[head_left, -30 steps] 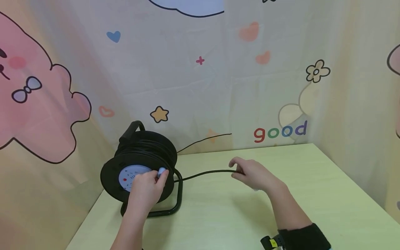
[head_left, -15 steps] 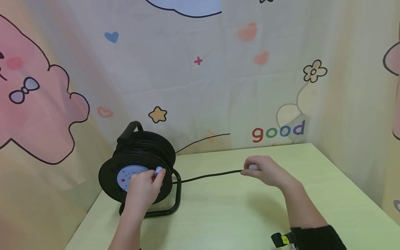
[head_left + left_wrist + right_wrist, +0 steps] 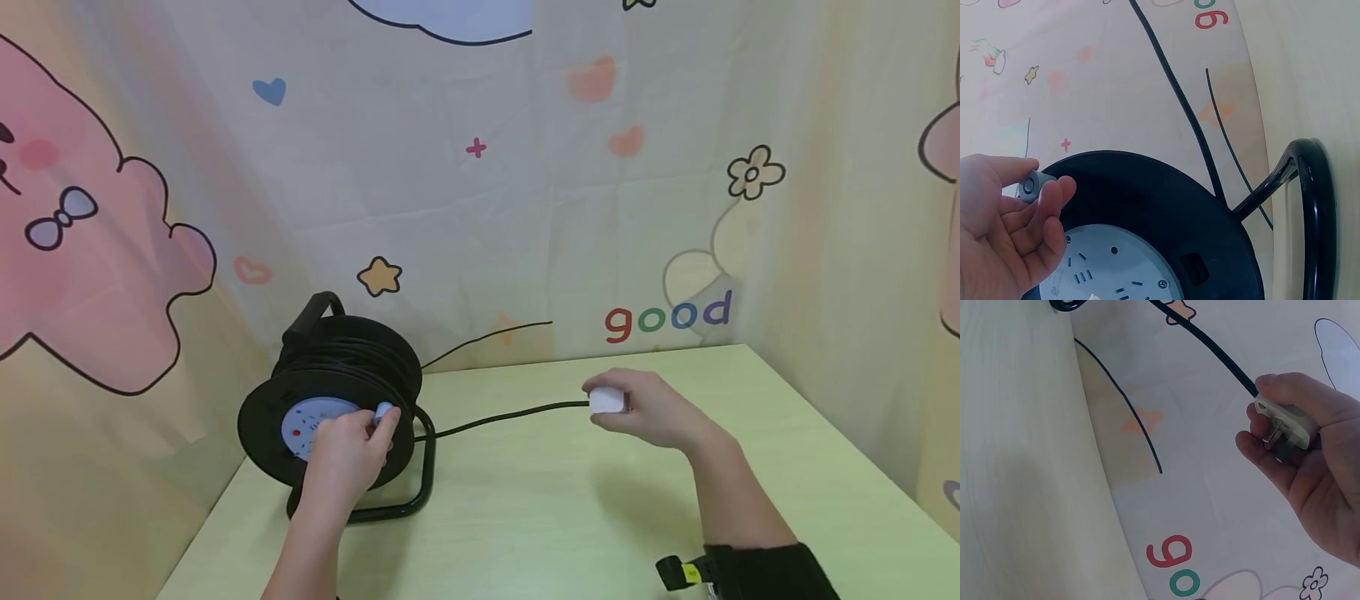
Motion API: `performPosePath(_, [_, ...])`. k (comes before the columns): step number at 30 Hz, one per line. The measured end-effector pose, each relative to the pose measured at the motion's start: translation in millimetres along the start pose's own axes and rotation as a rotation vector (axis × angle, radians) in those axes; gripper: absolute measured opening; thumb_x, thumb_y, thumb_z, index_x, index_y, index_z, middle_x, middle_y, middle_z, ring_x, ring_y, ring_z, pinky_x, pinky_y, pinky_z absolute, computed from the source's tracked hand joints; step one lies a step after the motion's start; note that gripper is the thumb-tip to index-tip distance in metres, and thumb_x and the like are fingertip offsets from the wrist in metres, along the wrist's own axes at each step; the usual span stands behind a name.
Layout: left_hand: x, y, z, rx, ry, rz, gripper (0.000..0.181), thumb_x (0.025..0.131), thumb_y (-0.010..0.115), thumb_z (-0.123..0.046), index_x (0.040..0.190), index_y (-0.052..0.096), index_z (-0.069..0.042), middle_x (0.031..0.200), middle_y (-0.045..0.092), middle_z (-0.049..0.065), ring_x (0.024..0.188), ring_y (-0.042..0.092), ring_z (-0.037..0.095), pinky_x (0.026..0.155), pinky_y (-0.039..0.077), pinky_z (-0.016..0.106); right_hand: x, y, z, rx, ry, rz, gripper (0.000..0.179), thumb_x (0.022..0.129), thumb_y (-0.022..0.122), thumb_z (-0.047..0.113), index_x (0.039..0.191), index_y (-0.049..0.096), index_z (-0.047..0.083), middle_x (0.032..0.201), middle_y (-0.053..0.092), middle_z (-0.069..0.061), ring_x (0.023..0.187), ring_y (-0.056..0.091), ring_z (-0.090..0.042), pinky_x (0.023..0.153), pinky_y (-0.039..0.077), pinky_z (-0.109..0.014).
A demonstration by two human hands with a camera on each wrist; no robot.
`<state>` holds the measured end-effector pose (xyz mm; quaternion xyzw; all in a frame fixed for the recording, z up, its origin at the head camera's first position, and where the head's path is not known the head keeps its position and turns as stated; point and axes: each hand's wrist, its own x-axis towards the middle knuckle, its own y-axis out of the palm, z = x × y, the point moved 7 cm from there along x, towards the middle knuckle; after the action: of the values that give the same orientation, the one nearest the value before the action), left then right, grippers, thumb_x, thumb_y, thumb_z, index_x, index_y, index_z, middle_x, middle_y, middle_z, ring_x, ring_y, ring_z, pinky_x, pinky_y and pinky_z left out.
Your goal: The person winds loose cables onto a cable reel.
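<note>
A black cable reel (image 3: 258,425), wound with black cord, stands on the left part of the table. Its pale socket panel (image 3: 303,421) faces the person. My left hand (image 3: 345,458) pinches the small grey-blue crank knob (image 3: 1032,186) on the reel's front disc between thumb and fingers. From the reel a black power cord (image 3: 510,417) runs right, slightly bowed above the table. At its end my right hand (image 3: 656,408) grips a white plug (image 3: 607,400). In the right wrist view, metal prongs show on the plug (image 3: 1300,425), with thumb and fingers around its body.
The reel's black tube frame (image 3: 431,467) rests on the pale table (image 3: 525,517). Behind stands a printed curtain (image 3: 420,150), close to the table's back edge. A black strap with a small device (image 3: 678,573) is on the right forearm.
My right hand has moved to the right, drawing the cord along, and the white plug now shows in its grip. My left hand stays on the knob.
</note>
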<state>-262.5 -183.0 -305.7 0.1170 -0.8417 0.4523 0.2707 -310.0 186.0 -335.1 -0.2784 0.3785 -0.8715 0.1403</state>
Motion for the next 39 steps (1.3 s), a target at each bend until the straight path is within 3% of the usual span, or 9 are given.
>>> performPosePath(12, [0.4,1.8,0.8,0.001,-0.008,0.020,0.046,0.095,0.060,-0.032,0.052,0.054,-0.016,0.050,0.055,-0.011,0.047,0.047,0.010,0.043,0.039,0.030,3.8,-5,-3,-0.067,0.037,-0.068,0.040,0.081,0.078,0.027,0.119,0.066,0.019,0.099,0.064,0.002,0.077,0.055,-0.015,0.063,0.050,-0.033])
performPosePath(20, [1.5,9.9,1.2,0.053,-0.021,0.054,0.053,0.092,0.060,-0.029,0.046,0.039,-0.014,0.042,0.033,-0.005,0.040,0.037,0.015,0.039,0.031,0.029,9.3,4,-1,-0.072,0.028,-0.089,0.039,0.079,0.079,0.027,0.115,0.069,0.014,0.098,0.065,0.002,0.075,0.054,-0.015,0.060,0.050,-0.031])
performPosePath(26, [0.9,24.3,10.5,0.026,-0.111,0.167,0.052,0.090,0.058,-0.026,0.043,0.039,-0.013,0.039,0.031,-0.007,0.035,0.035,0.013,0.037,0.024,0.025,15.3,17,2,-0.043,0.049,-0.062,0.038,0.080,0.078,0.031,0.112,0.070,0.012,0.098,0.066,0.005,0.080,0.058,-0.011,0.068,0.053,-0.032])
performPosePath(29, [-0.4,30.9,14.8,0.017,-0.152,0.234,0.051,0.090,0.057,-0.027,0.043,0.043,-0.013,0.038,0.041,-0.011,0.035,0.039,0.013,0.037,0.025,0.024,18.4,25,1,-0.009,0.076,-0.042,0.039,0.082,0.076,0.034,0.112,0.070,0.010,0.099,0.066,0.002,0.082,0.060,-0.012,0.071,0.054,-0.033])
performPosePath(33, [-3.9,38.8,20.2,0.010,-0.195,0.327,0.049,0.090,0.056,-0.028,0.044,0.050,-0.012,0.039,0.051,-0.009,0.036,0.045,0.015,0.038,0.027,0.025,23.9,38,0,0.024,0.099,-0.019,0.038,0.083,0.074,0.035,0.112,0.070,0.011,0.100,0.066,0.000,0.083,0.060,-0.013,0.071,0.054,-0.033])
performPosePath(39, [-11.4,51.7,33.2,0.003,-0.252,0.484,0.046,0.090,0.055,-0.029,0.048,0.057,-0.010,0.041,0.053,-0.002,0.040,0.047,0.015,0.043,0.033,0.027,31.8,57,2,0.036,0.131,0.006,0.035,0.085,0.073,0.034,0.112,0.070,0.012,0.098,0.067,0.002,0.082,0.059,-0.012,0.069,0.053,-0.032])
